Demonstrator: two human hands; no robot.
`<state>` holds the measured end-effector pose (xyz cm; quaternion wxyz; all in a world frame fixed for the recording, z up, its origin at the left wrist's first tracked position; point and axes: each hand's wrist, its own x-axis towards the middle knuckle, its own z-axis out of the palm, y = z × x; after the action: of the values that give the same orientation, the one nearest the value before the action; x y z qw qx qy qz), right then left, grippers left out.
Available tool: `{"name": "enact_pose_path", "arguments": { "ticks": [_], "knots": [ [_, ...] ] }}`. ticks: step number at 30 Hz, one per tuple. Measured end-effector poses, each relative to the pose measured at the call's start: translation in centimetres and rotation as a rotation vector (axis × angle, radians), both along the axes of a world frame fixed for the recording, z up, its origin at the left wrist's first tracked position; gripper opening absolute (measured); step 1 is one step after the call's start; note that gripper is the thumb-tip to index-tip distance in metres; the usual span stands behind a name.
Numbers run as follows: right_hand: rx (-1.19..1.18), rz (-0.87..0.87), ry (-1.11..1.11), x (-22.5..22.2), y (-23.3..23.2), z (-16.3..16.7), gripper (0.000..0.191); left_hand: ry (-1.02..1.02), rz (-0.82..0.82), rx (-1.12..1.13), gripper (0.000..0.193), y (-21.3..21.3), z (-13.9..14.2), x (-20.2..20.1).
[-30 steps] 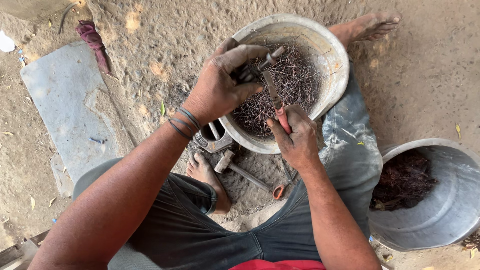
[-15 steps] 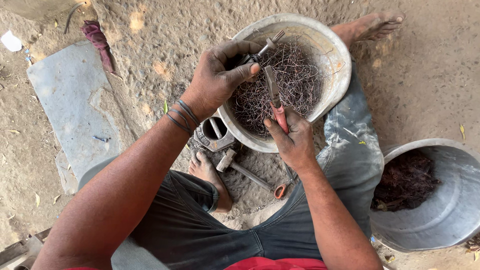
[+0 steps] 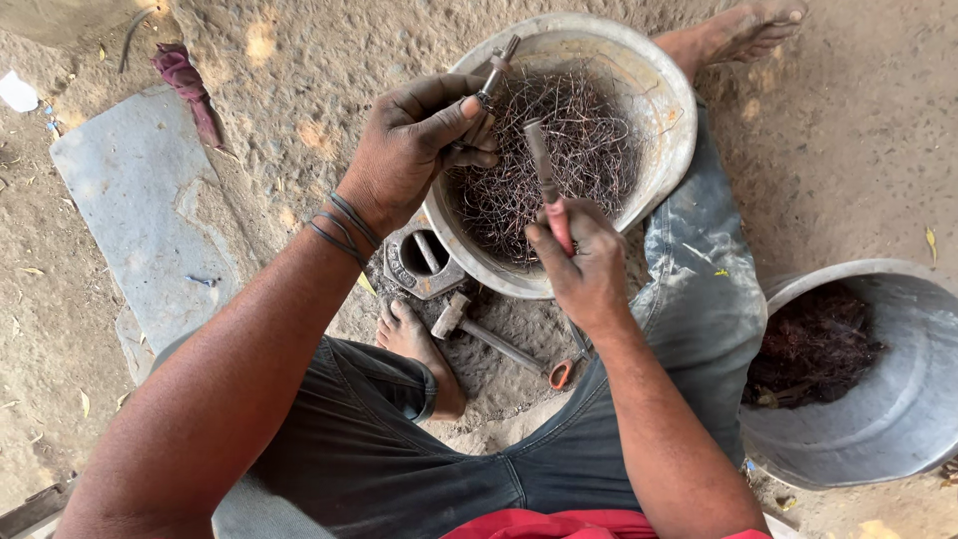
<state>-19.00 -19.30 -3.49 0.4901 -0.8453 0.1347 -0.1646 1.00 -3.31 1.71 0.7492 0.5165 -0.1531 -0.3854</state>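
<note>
My left hand (image 3: 414, 145) grips a small metal piece (image 3: 495, 72) that sticks up over the near-left rim of a large metal bowl (image 3: 671, 118). The bowl is full of tangled thin wire scraps (image 3: 569, 150). My right hand (image 3: 584, 262) holds a red-handled tool (image 3: 544, 175), its grey metal end pointing up over the wire. The two hands are a short way apart above the bowl.
A hammer (image 3: 479, 329) with a red-tipped handle lies on the dirt between my legs, beside a hexagonal metal block (image 3: 424, 262). A second metal bowl (image 3: 878, 399) with dark scraps stands at the right. A flat grey slab (image 3: 140, 220) lies at the left.
My left hand has lifted away from the right, taking the metal piece up toward the bowl's rim. The right hand's tool has tilted more upright. The two no longer meet.
</note>
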Motion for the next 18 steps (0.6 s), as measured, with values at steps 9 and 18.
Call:
{"name": "enact_pose_path", "arguments": {
  "ticks": [9,18],
  "knots": [
    [0.023,0.008,-0.02,0.2,0.7,2.6,0.024,-0.043,-0.064,0.076,0.043,-0.5,0.2,-0.8],
    [-0.016,-0.001,0.099,0.2,0.4,1.8,0.029,-0.355,-0.063,0.21,0.042,-0.4,0.0,-1.1]
  ]
}}
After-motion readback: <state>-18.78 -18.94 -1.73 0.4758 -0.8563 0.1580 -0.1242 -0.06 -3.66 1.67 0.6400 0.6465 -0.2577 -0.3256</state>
